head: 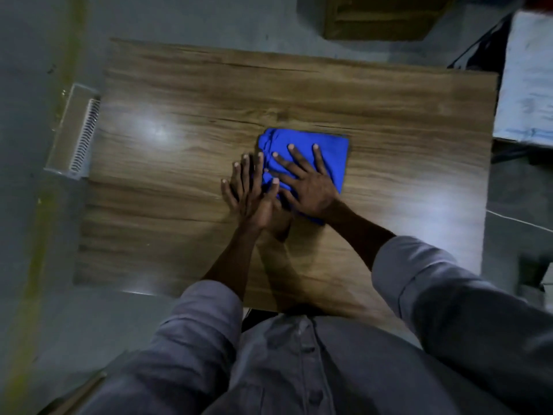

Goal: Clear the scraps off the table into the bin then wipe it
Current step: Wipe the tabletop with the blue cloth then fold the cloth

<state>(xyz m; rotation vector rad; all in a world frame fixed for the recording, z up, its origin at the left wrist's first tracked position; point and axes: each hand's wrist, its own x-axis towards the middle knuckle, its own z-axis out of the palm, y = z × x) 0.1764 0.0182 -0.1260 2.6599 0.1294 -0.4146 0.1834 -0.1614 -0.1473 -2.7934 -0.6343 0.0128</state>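
Note:
A folded blue cloth [332, 148] lies near the middle of the wooden table [179, 145]. My right hand [305, 181] presses flat on the cloth with its fingers spread and straight. My left hand [250, 193] lies just left of it, fingers straight, resting on the table and touching the cloth's left edge. I see no scraps on the tabletop.
A pale slotted bin [74, 130] stands on the floor against the table's left edge. A wooden piece of furniture [380, 16] stands beyond the far edge. A white covered surface [529, 85] sits to the right. Grey floor surrounds the table.

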